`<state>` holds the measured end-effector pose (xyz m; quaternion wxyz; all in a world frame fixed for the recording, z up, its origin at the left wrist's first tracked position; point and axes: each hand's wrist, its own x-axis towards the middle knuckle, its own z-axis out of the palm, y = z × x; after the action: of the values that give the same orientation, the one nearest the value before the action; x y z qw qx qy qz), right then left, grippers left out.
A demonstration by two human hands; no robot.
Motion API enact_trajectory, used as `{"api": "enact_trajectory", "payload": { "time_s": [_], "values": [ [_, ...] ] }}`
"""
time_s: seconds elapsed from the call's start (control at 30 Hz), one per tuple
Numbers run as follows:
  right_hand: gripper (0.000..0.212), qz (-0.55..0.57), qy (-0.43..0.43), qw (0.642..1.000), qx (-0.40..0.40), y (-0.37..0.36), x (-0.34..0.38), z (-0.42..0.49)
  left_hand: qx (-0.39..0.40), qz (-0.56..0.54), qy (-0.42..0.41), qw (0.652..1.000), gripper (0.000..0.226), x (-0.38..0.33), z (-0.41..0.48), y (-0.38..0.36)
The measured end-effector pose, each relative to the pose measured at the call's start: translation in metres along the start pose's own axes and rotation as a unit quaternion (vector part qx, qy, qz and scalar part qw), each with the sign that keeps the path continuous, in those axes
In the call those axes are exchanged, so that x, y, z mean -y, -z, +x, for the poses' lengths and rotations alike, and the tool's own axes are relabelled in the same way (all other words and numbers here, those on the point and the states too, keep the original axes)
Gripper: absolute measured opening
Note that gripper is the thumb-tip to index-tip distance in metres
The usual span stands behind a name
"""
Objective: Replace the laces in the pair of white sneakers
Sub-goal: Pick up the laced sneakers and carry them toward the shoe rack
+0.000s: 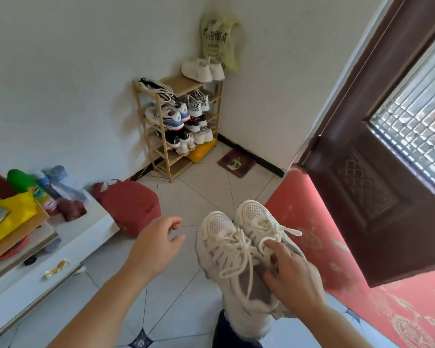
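Item: pair of white sneakers [219,229], held in the air, near right of centre, above the floor tiles [191,197]. Shoes side by side, touching, toes pointing far.
Build: mesh toe panels, chunky moulded soles, grey lining inside the openings.
Laces [239,244]: cream round cord, threaded in both shoes, loops lying loose over the tongues, one end hanging off to the right.
Right hand [291,280]: grasping the pair from the near side. Fingers curled into the openings, pinching the two collars together; one finger lies forward on the right shoe's lacing.
Left hand [158,244]: released, holds nothing. Fingers loosely bent, thumb apart. In the air just left of the pair, not touching it.
Floor: pale glossy tile w/ dark joints; bare stretch runs from the hands to the far corner.
Left edge: white cabinet [60,249] w/ a gold drawer pull, top crowded: yellow bag [8,217], green-capped bottle [23,182]. Red round cushion [131,207] beside it on the floor.
Right edge: red patterned fabric [362,285] close beside the shoes; dark brown carved door [362,184] w/ grilled window above it.
Far corner: slatted wooden shoe rack [161,156], tiers full of trainers; second white pair [202,69] on top. Printed plastic bag [219,38] hangs on the wall above. Small red mat [236,163] on the floor, right of the rack.
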<state>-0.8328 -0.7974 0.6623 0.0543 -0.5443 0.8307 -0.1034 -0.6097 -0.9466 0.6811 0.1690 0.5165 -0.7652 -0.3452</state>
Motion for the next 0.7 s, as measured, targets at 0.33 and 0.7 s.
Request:
{"api": "enact_trajectory", "payload": {
  "time_s": [0.33, 0.7],
  "values": [
    [0.042, 0.015, 0.087, 0.996, 0.023, 0.019, -0.037, 0.253, -0.049, 0.001, 0.080, 0.996, 0.033, -0.038, 0.164, -0.004],
    [0.050, 0.029, 0.086, 0.994, 0.068, -0.014, -0.011, 0.467, -0.051, 0.006, 0.114, 0.992, 0.037, -0.006, 0.368, 0.020]
  ]
}}
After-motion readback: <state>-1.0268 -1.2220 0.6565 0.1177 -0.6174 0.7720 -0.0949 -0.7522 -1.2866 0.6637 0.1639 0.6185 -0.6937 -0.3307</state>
